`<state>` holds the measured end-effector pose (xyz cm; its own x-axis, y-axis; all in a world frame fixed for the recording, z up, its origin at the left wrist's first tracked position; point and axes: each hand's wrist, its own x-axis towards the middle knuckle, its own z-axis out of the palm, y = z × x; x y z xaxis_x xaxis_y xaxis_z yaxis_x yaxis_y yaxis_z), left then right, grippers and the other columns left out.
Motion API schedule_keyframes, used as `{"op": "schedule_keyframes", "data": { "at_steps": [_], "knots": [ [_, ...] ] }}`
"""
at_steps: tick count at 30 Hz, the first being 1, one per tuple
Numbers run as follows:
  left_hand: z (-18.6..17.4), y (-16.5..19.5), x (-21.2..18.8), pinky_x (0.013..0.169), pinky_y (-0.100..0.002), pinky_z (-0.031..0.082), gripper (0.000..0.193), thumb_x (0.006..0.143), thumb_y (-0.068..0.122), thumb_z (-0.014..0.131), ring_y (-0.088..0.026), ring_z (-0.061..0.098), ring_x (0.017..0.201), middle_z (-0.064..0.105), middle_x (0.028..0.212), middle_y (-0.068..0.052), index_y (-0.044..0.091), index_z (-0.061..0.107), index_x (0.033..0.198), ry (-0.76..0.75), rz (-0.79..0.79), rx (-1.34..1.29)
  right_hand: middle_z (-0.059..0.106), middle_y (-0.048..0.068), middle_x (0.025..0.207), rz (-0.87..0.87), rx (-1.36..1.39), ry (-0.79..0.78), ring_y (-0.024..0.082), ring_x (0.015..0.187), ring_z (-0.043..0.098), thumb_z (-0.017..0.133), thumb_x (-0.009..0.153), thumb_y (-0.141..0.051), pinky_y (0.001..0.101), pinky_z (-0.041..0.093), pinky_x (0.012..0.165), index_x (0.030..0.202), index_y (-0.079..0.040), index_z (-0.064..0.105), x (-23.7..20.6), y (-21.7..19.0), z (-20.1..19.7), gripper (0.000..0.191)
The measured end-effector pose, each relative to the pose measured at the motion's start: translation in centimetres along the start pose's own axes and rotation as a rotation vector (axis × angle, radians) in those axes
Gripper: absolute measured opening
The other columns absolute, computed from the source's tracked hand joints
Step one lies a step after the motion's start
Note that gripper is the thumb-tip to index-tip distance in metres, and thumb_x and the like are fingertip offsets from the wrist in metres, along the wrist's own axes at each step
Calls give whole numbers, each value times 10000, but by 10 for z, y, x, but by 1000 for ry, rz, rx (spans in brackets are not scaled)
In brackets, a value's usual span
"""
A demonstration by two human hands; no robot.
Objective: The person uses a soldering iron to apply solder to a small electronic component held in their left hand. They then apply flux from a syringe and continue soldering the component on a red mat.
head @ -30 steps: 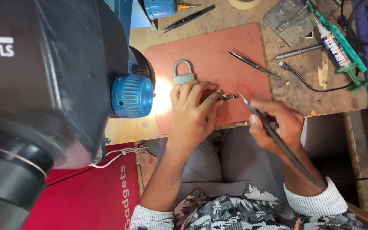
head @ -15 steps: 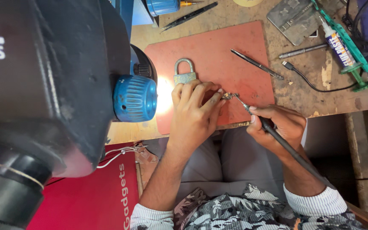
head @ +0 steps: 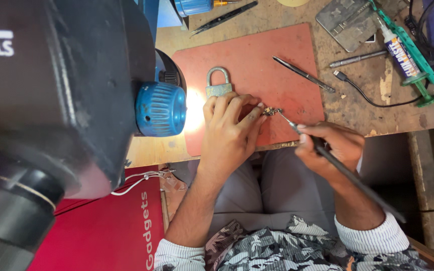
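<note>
1 grey padlock [head: 219, 83] lies on 1 red mat [head: 257, 55], the left hand [head: 229, 133] closed over its body. The right hand [head: 335, 148] grips 1 dark probe [head: 350, 175], tip at small metal bits [head: 272, 111]. 1 green-framed white tube [head: 403, 52] lies upper right.

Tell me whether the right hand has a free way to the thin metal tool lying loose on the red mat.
Probably yes: the mat between the right hand and the thin metal tool is bare. But that hand already grips a long dark tool.
</note>
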<state>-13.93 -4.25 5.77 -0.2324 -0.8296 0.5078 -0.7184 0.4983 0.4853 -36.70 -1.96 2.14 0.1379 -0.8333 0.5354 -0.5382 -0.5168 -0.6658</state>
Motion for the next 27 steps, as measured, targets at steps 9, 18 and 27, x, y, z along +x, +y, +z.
{"op": "schedule_keyframes", "data": {
  "at_steps": [9, 18, 27],
  "knots": [
    [-9, 2, -2, 1031, -472, 383, 209, 910, 107, 743, -277, 579, 1149, 647, 1178, -72, 24, 726, 1102, 62, 43, -29, 710, 135, 806, 217, 320, 107, 102, 659, 676, 686, 1045, -49, 208, 530, 594, 1084, 90, 655, -23, 18, -2, 148],
    [-51, -39, -23, 780, -410, 531, 33, 986, 63, 717, -311, 688, 865, 703, 963, -104, 47, 698, 1006, 428, -396, 166, 696, 129, 792, 217, 350, 94, 105, 656, 668, 676, 1055, -39, 213, 526, 593, 1085, 84, 645, -27, 23, -2, 131],
    [-52, -76, -28, 833, -429, 547, 148, 910, 120, 790, -302, 697, 845, 724, 927, -115, 38, 695, 990, 423, -353, 92, 702, 138, 852, 260, 428, 83, 105, 697, 672, 629, 1054, 7, 217, 535, 622, 1108, 81, 634, -27, 23, -4, 92]
  ]
}}
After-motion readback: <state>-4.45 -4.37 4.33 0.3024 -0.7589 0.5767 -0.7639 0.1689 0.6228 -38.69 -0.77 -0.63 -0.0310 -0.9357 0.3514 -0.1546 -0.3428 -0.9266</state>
